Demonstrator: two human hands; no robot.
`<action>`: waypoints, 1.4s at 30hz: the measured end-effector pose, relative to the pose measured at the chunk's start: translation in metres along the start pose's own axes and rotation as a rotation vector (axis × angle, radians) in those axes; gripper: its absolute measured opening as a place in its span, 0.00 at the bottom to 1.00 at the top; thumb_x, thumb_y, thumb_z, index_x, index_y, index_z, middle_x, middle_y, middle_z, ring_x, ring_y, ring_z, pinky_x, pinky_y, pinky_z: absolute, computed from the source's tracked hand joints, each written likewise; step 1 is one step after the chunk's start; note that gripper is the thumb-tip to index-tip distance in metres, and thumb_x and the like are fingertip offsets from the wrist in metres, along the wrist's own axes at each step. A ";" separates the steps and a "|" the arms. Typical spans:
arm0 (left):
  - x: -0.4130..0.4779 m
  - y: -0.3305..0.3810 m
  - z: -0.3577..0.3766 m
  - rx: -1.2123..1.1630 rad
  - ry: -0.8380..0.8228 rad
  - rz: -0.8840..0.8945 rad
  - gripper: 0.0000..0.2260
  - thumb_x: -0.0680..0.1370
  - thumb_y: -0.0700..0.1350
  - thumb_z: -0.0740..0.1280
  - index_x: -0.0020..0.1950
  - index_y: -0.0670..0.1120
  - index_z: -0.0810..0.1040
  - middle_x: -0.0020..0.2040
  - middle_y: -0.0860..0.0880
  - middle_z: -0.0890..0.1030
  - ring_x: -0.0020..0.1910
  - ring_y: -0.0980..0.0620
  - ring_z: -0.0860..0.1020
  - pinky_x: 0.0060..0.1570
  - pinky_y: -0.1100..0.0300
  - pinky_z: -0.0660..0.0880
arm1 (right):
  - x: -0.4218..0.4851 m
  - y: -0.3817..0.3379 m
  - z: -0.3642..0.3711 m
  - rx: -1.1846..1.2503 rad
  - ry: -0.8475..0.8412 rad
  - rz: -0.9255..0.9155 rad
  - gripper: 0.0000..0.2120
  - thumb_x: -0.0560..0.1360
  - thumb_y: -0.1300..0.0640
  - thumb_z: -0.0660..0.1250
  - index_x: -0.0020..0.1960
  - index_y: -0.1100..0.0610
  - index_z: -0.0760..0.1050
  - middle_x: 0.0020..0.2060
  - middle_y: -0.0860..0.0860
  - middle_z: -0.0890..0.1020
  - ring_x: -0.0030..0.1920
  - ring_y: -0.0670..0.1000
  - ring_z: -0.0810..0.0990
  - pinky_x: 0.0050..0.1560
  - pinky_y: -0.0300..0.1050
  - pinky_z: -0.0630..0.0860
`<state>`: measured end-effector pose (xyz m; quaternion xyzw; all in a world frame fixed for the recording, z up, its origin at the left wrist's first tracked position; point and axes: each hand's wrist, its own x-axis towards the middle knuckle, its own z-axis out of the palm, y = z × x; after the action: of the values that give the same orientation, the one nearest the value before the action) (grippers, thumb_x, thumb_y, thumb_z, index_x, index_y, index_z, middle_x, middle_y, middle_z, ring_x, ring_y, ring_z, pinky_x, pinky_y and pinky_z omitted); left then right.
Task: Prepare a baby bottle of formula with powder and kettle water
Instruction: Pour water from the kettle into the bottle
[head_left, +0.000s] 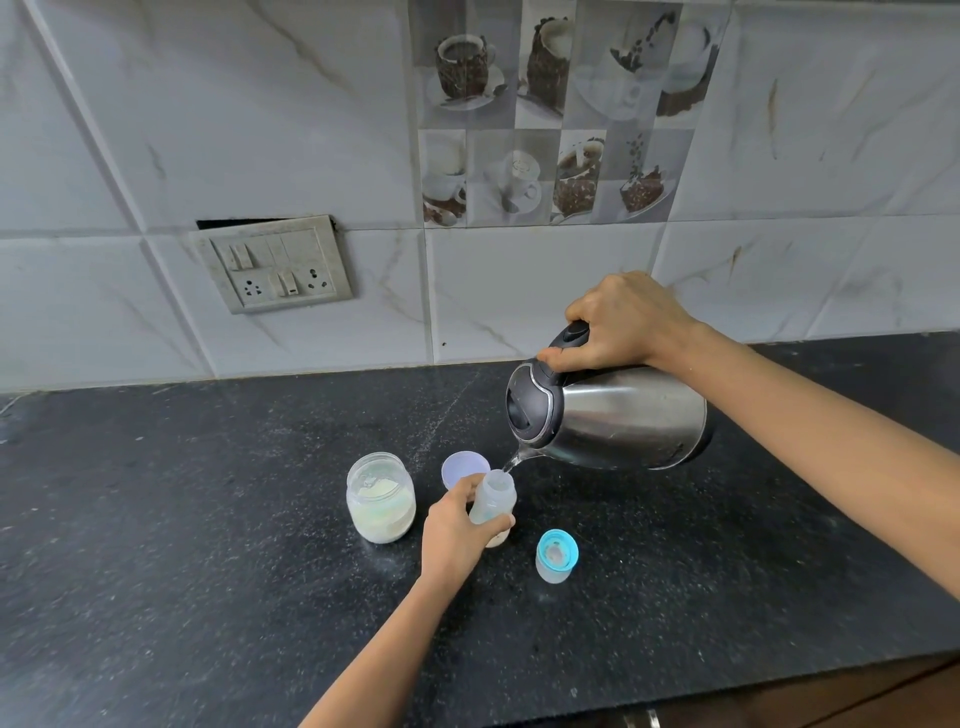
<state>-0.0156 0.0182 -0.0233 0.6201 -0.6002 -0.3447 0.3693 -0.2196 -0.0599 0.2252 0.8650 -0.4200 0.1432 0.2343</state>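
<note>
A person fills a bottle at a black speckled counter (208, 545) below pale marbled wall tiles, where a grimy switchboard (275, 265) sits at far left. Left of centre on the counter, a clear jar (381, 506) stands open and upright, partly filled with cream-white powder that clings to its walls. Just behind it and to its right a round lilac lid (464, 466) lies flat, its near edge hidden by the left hand (454, 530). That hand reaches in from the bottom edge and grips the bottle (496, 496), fingers curled round its far side and thumb wrapped across the front, low on the body. The bottle, small and of cloudy translucent plastic, stands near the middle of the counter between jar and cap, its narrow neck open; a cream-coloured layer shows at its base below the thumb. A thin stream of water (514, 460) falls from the spout into the neck. To the bottle's right, apart from it, a clear cap (557, 556) with a blue ring stands on the counter. Above it the steel kettle (618, 421), its black top shut, is held in the air, tipped spout-down to the left. The right hand (623, 325) clasps its black handle from above, fingers closed tightly round it, thumb lying along the handle
</note>
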 end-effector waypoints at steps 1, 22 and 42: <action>0.000 0.000 0.000 -0.001 0.001 -0.001 0.26 0.63 0.53 0.78 0.57 0.61 0.73 0.47 0.65 0.75 0.48 0.62 0.75 0.44 0.70 0.68 | -0.001 -0.001 0.001 0.007 -0.009 0.014 0.31 0.65 0.29 0.59 0.22 0.56 0.62 0.17 0.46 0.63 0.23 0.53 0.65 0.27 0.37 0.53; 0.000 0.000 0.005 -0.049 0.026 -0.047 0.25 0.65 0.49 0.78 0.59 0.56 0.74 0.53 0.58 0.79 0.52 0.59 0.76 0.55 0.63 0.72 | -0.102 0.037 0.081 0.594 0.181 0.778 0.27 0.66 0.30 0.61 0.27 0.53 0.78 0.21 0.47 0.76 0.26 0.48 0.74 0.30 0.44 0.68; 0.002 -0.010 0.013 -0.062 0.070 -0.058 0.24 0.66 0.48 0.77 0.56 0.62 0.71 0.52 0.63 0.77 0.52 0.62 0.75 0.51 0.65 0.69 | -0.191 0.099 0.130 1.162 0.332 1.348 0.17 0.66 0.43 0.68 0.23 0.50 0.72 0.22 0.45 0.75 0.27 0.43 0.75 0.45 0.48 0.69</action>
<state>-0.0218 0.0155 -0.0384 0.6373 -0.5576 -0.3516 0.3991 -0.4075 -0.0550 0.0582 0.3858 -0.6600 0.5624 -0.3152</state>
